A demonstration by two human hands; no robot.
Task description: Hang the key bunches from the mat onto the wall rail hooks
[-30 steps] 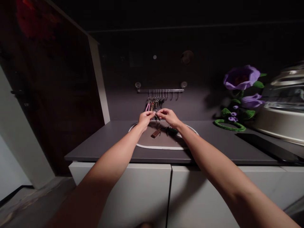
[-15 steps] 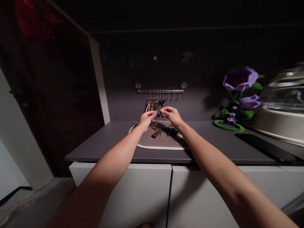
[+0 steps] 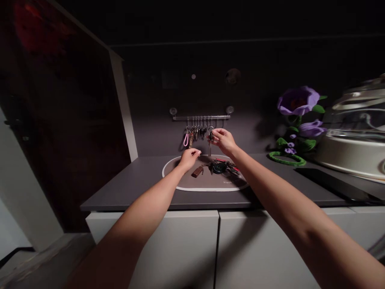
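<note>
My right hand [image 3: 223, 140] pinches a key ring [image 3: 211, 129] just below the right half of the hook rail [image 3: 201, 117]; a small tag [image 3: 209, 151] dangles under it. Lower and to the left, my left hand [image 3: 189, 158] has its fingers pressed together above the oval mat [image 3: 183, 182]; whatever may be between them is too small to make out. Several key sets hang from the rail's left hooks, one with a pink loop [image 3: 186, 139]. On the mat lie a brown key holder [image 3: 197, 172], a round black item [image 3: 219, 167] and more keys [image 3: 233, 169].
Purple artificial flowers [image 3: 298, 101] with a green ring base [image 3: 287, 159] stand on the right of the grey counter [image 3: 126, 184]. Beyond them is a large cream appliance [image 3: 351, 152] with a clear top. A flat black object [image 3: 333, 185] lies before it.
My hands have moved apart. The right one has risen slightly to the right with the key ring, while the left has dropped a little toward the mat. The view has shifted slightly.
</note>
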